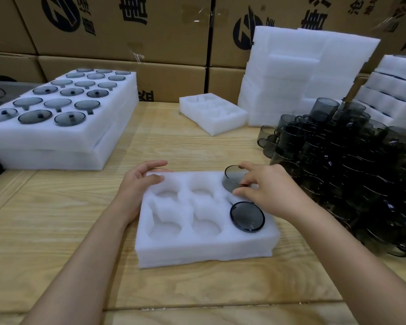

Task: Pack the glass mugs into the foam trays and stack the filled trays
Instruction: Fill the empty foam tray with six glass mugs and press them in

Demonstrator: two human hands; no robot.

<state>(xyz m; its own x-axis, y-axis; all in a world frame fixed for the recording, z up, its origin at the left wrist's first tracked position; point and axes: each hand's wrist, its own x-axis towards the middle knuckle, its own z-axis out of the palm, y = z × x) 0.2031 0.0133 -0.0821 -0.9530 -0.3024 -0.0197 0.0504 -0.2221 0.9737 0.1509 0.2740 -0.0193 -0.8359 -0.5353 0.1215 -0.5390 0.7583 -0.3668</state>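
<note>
Forearms reach in from 6 o'clock, both bare. Left hand (136,184) rests on the 10 o'clock corner of a white rectangular foam tray with six round pockets (197,249): fingers nearly straight over the far rim, thumb flat on the foam, gripping nothing. Right hand (265,191), at the tray's 2 o'clock corner, pinches a smoky grey round glass mug (232,181) between thumb and curled fingertips at its rim. That mug sits partly in the far right pocket, its upper part standing clear of the foam. Second smoky grey glass mug (247,218) is sunk in the near right pocket, at the tray's 4 o'clock, with only its dark round top showing, just beside the right hand. The other four pockets show bare foam. The tray lies flat on a pale wooden plank table (68,219). At 3 o'clock of the view, a heaped pile of loose smoky glass mugs (349,172), near the right forearm. At 10 o'clock, a stack of large white foam trays filled with grey mugs (56,141), the top layer in rows of three. At 12 o'clock, a small white foam tray with open pockets (220,123), well apart from the near tray. At 1 o'clock, a tall leaning stack of white foam sheets (302,78). Brown cardboard cartons with black print (150,31) wall the back.
</note>
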